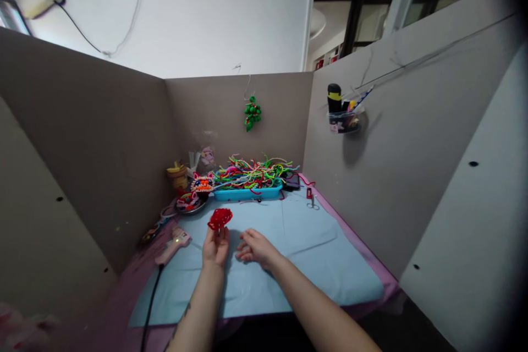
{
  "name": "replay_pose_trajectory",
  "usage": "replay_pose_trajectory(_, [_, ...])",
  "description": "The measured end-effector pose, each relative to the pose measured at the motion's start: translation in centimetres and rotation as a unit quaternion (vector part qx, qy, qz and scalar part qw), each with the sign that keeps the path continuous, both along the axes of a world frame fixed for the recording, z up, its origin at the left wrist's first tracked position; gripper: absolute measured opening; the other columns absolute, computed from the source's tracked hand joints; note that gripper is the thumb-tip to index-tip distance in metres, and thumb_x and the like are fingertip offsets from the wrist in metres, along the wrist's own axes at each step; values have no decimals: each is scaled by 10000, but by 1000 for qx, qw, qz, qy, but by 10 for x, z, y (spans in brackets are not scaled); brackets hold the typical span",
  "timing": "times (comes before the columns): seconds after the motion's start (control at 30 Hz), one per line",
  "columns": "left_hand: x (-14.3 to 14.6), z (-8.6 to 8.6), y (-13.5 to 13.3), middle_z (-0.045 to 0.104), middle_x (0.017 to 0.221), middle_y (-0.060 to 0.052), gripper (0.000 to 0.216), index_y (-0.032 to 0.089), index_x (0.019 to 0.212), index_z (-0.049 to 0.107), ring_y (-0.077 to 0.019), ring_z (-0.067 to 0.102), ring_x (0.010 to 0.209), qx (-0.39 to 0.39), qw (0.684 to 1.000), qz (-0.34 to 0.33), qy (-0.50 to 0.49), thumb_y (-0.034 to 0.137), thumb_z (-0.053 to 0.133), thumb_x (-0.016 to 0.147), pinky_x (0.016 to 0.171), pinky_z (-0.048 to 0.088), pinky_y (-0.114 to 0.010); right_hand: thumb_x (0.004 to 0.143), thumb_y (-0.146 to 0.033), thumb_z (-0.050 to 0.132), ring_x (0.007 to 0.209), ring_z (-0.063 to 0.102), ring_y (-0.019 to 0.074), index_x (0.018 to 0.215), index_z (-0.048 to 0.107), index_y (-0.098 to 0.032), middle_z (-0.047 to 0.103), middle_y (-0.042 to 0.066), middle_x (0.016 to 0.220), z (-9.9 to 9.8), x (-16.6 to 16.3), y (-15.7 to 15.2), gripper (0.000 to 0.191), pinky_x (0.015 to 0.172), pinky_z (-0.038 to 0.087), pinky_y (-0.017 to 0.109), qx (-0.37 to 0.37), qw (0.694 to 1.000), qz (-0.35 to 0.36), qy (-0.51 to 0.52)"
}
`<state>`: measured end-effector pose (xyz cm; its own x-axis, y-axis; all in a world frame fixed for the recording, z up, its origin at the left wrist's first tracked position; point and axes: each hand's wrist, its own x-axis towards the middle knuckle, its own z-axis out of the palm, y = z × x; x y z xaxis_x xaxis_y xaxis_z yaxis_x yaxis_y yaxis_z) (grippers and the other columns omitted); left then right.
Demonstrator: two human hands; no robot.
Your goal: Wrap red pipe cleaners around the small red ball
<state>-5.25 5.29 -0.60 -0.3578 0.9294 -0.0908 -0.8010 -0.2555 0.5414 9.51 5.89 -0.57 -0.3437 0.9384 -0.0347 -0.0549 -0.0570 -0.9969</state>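
Note:
A small red fuzzy craft piece (220,218), which looks bent from pipe cleaners, is held up by the fingertips of my left hand (216,245). Its round, cap-like top faces up and its underside is partly hidden by the fingers. Just to the right, my right hand (254,246) hovers over the light blue cloth (305,264) with its fingers loosely curled and apart, apparently holding nothing. On the left of the cloth lies a pink glue gun (173,247) with a black cord.
A blue tray (247,193) heaped with colourful pipe cleaners (256,171) stands at the back. Left of it are a metal bowl (198,209) of craft pieces and a yellow cup (178,177). Scissors (312,205) lie at the right. Grey partitions (235,115) enclose the table.

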Motion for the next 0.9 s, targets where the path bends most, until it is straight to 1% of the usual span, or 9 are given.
replay_pose_trajectory(0.1, [-2,-4,2,724,1055,-16,382,332,1189,595,-167,685,906,-9,1000,0,-2,228,622,822,751,532,-259,838,-453,495,969,616,202,910,544,-221,628,76,984,1,6,5,247,796,499,346,93,988,-121,-3])
replay_pose_trajectory(0.13, [0,-4,1,714,1083,-22,380,331,1182,597,-180,674,955,-12,1000,-5,5,238,632,815,757,530,-262,833,-424,508,1082,561,223,945,550,-213,594,109,1094,2,10,8,243,884,465,378,174,958,-227,1])
replay_pose_trajectory(0.2, [3,-3,1,690,1137,-29,388,327,1174,597,-194,652,1023,-21,1000,-10,22,257,658,796,771,525,-265,871,-398,442,1221,454,240,1014,546,-199,498,145,1259,4,19,12,266,998,383,427,286,903,-320,-10])
replay_pose_trajectory(0.27, [6,-1,0,674,1168,-35,422,320,1178,585,-197,651,1019,-35,998,-12,44,273,690,772,770,519,-268,888,-388,403,1162,497,226,1035,539,-195,496,145,1250,2,26,14,278,959,418,396,307,898,-316,-24])
replay_pose_trajectory(0.33, [11,2,-1,682,1150,-51,508,308,1214,552,-196,670,956,-54,995,-10,79,290,729,738,751,515,-277,870,-392,437,982,578,208,1004,540,-192,571,122,1104,-2,30,13,261,859,469,355,278,914,-294,-25])
replay_pose_trajectory(0.47, [25,8,-6,734,955,-66,846,250,1406,350,-185,688,840,-50,978,35,197,331,780,682,758,505,-288,844,-425,502,737,567,185,721,556,-203,589,29,719,-4,25,3,259,742,461,306,279,936,-203,-69])
replay_pose_trajectory(0.53, [33,11,-9,742,877,-57,937,204,1453,277,-179,686,831,-30,962,52,265,322,782,672,792,497,-286,839,-460,506,676,548,170,742,573,-199,575,19,692,-2,20,-2,287,665,451,278,286,944,-152,-60])
replay_pose_trajectory(0.63, [42,14,-14,745,878,-59,945,193,1465,263,-172,684,839,-3,946,41,323,282,770,671,831,486,-289,783,-460,586,611,536,157,889,569,-194,576,2,687,2,13,-6,287,582,435,254,232,960,-155,-35])
replay_pose_trajectory(0.9, [46,16,-15,736,889,-52,917,196,1467,252,-160,676,816,20,949,12,314,262,742,694,817,487,-288,801,-337,542,591,523,149,704,586,-205,585,-6,632,3,11,-7,170,573,412,253,232,960,-139,-68])
